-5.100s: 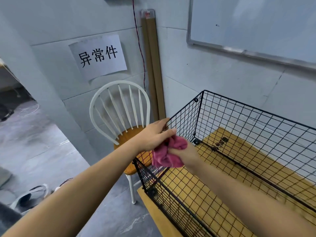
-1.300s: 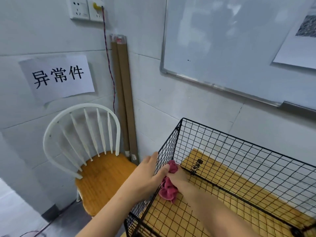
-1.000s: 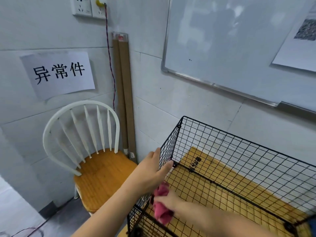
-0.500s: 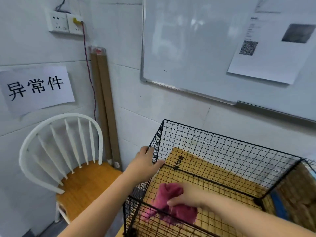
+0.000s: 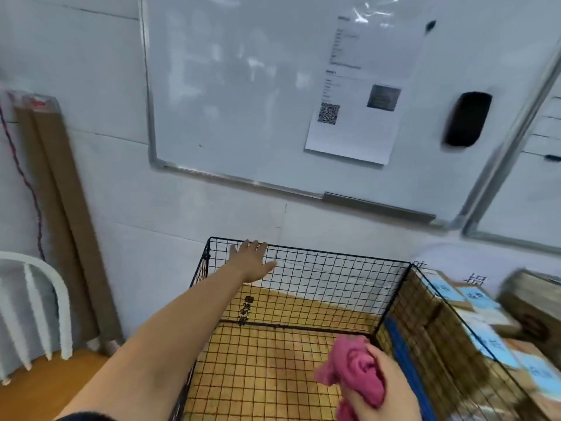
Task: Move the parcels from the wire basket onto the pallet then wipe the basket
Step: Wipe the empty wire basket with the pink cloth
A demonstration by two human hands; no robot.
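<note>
The black wire basket [image 5: 334, 270] stands on a yellow board against the wall, with no parcels inside it. My left hand [image 5: 249, 262] reaches across to the top of the basket's far wall, fingers spread and extended at the rim. My right hand [image 5: 384, 390] grips a bunched pink cloth [image 5: 355, 372] above the basket's right front part. Brown parcels [image 5: 473, 326] with pale blue labels lie stacked just outside the basket's right wall; what they rest on is hidden.
A white chair with a wooden seat [image 5: 36, 378] stands left of the basket. Long cardboard tubes [image 5: 60, 208] lean on the wall beside it. A whiteboard [image 5: 243, 86] with a printed sheet and a black eraser [image 5: 467, 118] hangs above.
My left hand left the basket's left wall and reached to the far wall's rim. My right hand lifted the cloth off the floor mesh and moved right. The view swung right.
</note>
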